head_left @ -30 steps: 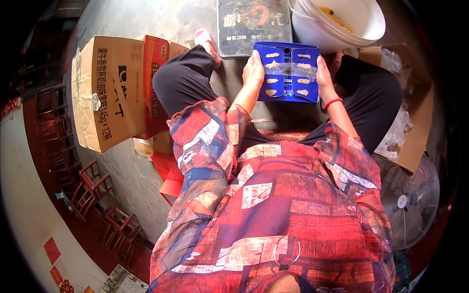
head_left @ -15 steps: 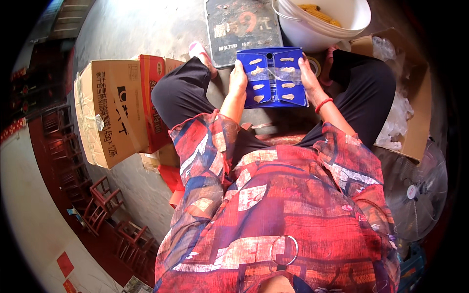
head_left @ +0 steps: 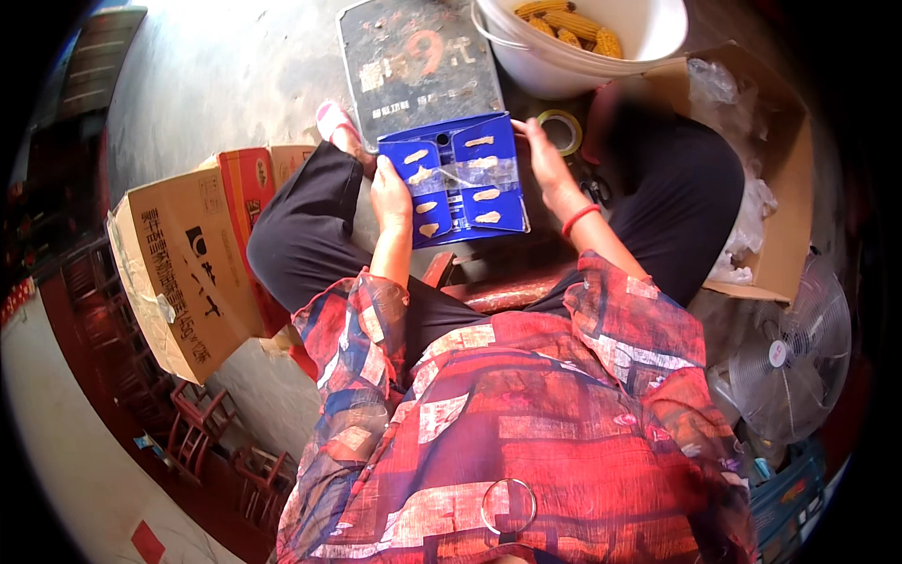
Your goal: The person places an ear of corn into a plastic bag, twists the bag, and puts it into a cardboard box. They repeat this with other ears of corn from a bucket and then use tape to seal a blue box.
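Note:
A flat-bottomed blue cardboard box point(head_left: 437, 202) sits in front of me, its two flaps folded together. Clear tape runs across the flaps, and several pale torn patches show on them. My left hand point(head_left: 390, 195) grips the box's left edge, thumb on the near side and fingers hidden behind. My right hand point(head_left: 552, 171) is just off the box's right side, its fingers stretched out and a fingertip close to the upper right corner; whether it touches cannot be made out. Beyond that hand a roll of tape point(head_left: 575, 128) lies on the floor.
A dark board point(head_left: 423, 70) lies beyond the box. At the far right stands a white bucket point(head_left: 648, 38) with corn cobs point(head_left: 571, 23). Cartons point(head_left: 178, 254) are on my left; an open carton point(head_left: 789, 207) with plastic bags and a fan point(head_left: 799, 357) are on my right.
The box sits further left and lower in view, as does the whole scene. My right hand has come away from the box's right side, and the tape roll shows more fully.

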Action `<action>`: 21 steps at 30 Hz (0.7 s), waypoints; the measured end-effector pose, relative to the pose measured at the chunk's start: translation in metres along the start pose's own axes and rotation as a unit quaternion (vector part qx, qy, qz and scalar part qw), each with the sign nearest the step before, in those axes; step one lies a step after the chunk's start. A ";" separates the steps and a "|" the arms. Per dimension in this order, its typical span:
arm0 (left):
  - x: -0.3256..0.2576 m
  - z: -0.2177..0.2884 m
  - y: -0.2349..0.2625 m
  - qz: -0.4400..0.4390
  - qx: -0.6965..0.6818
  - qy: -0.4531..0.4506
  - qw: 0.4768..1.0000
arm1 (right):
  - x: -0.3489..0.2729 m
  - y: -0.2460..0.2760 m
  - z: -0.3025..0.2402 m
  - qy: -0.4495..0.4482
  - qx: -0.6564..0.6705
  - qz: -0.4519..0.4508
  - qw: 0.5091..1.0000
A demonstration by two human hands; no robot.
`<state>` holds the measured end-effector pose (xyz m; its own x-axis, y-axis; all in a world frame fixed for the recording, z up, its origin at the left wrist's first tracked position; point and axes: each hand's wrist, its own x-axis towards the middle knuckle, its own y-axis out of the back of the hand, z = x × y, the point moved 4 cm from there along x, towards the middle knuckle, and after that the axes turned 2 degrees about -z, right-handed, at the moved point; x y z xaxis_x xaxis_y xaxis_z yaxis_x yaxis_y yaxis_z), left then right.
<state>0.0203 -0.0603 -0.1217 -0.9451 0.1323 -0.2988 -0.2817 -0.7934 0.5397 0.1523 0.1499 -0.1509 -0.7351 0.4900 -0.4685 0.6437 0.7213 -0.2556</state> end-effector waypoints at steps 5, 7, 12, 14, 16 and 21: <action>0.002 -0.003 -0.003 -0.016 -0.019 0.010 1.000 | 0.055 0.068 0.060 -0.038 -0.427 0.107 0.897; -0.001 0.006 -0.004 -0.028 -0.015 0.026 0.999 | 0.066 0.076 0.084 -0.092 -0.563 -0.007 0.821; -0.009 0.009 0.005 -0.017 -0.015 0.033 0.999 | 0.054 0.079 0.090 -0.158 -0.711 -0.038 0.684; -0.011 0.012 0.006 -0.027 -0.034 0.044 0.998 | 0.059 0.087 0.100 -0.187 -0.725 -0.081 0.658; -0.010 0.013 0.005 -0.029 -0.055 0.039 0.997 | 0.065 0.097 0.112 -0.217 -0.741 -0.128 0.622; -0.008 0.005 0.002 -0.025 -0.082 0.040 0.996 | 0.074 0.104 0.109 -0.114 -0.760 -0.126 0.628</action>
<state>0.0262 -0.0605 -0.1143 -0.9125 0.1306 -0.3877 -0.2907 -0.8739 0.3896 0.1882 0.2077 -0.3046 -0.6119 0.3083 -0.7283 -0.5602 0.4812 0.6743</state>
